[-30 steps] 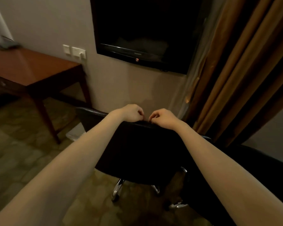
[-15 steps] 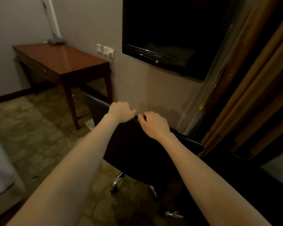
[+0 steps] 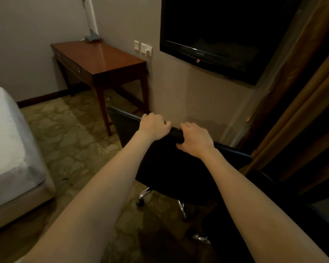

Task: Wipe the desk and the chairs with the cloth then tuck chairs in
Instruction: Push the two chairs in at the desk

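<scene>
left hand: you grip the top edge of the black chair backrest
right hand: grips that edge, just beside your left
desk: against the wall, well beyond the chair

Black chair: near centre, upright on chrome wheeled legs, backrest facing near side. Brown wooden desk: far left, well apart from chair.

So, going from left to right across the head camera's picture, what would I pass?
In order: white bed → wooden desk → left hand → right hand, both gripping the black chair → brown curtain.
</scene>
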Tool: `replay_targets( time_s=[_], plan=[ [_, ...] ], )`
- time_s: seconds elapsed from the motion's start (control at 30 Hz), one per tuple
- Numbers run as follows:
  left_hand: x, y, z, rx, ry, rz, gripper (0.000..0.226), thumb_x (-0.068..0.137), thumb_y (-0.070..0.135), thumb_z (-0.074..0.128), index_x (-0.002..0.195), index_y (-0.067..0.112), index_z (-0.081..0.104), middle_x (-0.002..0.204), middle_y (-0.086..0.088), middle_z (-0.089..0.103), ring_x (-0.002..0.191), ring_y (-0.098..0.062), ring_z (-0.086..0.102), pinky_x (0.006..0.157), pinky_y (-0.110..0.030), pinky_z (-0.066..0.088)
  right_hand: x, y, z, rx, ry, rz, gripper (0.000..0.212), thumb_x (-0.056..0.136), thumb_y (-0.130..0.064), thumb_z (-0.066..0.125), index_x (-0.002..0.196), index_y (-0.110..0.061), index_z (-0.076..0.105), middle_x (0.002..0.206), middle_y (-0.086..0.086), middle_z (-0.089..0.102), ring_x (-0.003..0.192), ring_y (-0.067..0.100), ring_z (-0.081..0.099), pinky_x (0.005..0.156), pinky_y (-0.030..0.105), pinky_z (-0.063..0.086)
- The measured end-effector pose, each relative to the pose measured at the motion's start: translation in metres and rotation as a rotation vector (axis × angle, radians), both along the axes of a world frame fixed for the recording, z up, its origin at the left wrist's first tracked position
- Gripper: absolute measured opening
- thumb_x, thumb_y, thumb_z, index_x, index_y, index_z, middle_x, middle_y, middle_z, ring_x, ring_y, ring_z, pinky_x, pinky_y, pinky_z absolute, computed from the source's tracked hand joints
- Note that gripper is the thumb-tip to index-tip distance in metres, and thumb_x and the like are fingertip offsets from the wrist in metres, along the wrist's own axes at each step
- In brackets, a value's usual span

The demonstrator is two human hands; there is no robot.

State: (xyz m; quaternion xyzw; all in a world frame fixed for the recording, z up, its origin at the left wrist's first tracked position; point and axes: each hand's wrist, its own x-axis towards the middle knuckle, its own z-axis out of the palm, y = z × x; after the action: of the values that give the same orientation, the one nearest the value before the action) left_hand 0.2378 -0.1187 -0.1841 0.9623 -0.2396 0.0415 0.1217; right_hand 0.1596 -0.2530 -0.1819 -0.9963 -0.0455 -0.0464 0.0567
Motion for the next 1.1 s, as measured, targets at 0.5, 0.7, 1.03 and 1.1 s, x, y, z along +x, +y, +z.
replay_targets(
  time_s=[0.5, 0.7, 1.03, 1.1],
  plan=[
    [-0.068, -0.077, -0.010, -0.015, -0.081, 0.203, 0.047, 0.096, 0.032, 0.030, 0.098, 0.003, 0.067, 0.105, -0.015, 0.065, 0.101, -0.031, 0.053, 0.089, -0.038, 0.036, -0.024, -0.092, 0.005, -0.105, 0.108, 0.246, 0.044, 0.084, -0.041, 0.063, 0.119, -0.018, 0.051, 0.116, -0.001, 0.054, 0.107, 0.018, 0.050, 0.082, 0.031, 0.042],
    [-0.061, -0.108, -0.010, -0.028, -0.215, 0.239, 0.049, 0.097, 0.030, 0.029, 0.088, 0.004, 0.069, 0.091, -0.013, 0.069, 0.089, -0.029, 0.060, 0.085, -0.036, 0.040, -0.002, -0.129, 0.012, -0.175, 0.070, 0.349, 0.035, 0.088, -0.043, 0.058, 0.113, -0.019, 0.054, 0.108, 0.000, 0.060, 0.096, 0.017, 0.055, 0.076, 0.029, 0.044],
    [-0.034, -0.162, -0.002, -0.009, -0.268, 0.295, 0.050, 0.096, 0.029, 0.030, 0.084, 0.001, 0.069, 0.083, -0.013, 0.069, 0.079, -0.030, 0.062, 0.072, -0.033, 0.041, 0.046, -0.187, 0.013, -0.275, -0.004, 0.446, 0.042, 0.091, -0.047, 0.052, 0.121, -0.018, 0.051, 0.114, -0.001, 0.059, 0.104, 0.016, 0.053, 0.072, 0.022, 0.032],
    [-0.025, -0.175, 0.001, -0.007, -0.239, 0.302, 0.051, 0.096, 0.031, 0.030, 0.085, 0.000, 0.069, 0.086, -0.014, 0.069, 0.082, -0.031, 0.062, 0.072, -0.033, 0.038, 0.058, -0.195, 0.015, -0.274, 0.008, 0.411, 0.041, 0.089, -0.048, 0.055, 0.119, -0.020, 0.052, 0.113, 0.000, 0.060, 0.104, 0.018, 0.054, 0.073, 0.025, 0.035]
  ],
)
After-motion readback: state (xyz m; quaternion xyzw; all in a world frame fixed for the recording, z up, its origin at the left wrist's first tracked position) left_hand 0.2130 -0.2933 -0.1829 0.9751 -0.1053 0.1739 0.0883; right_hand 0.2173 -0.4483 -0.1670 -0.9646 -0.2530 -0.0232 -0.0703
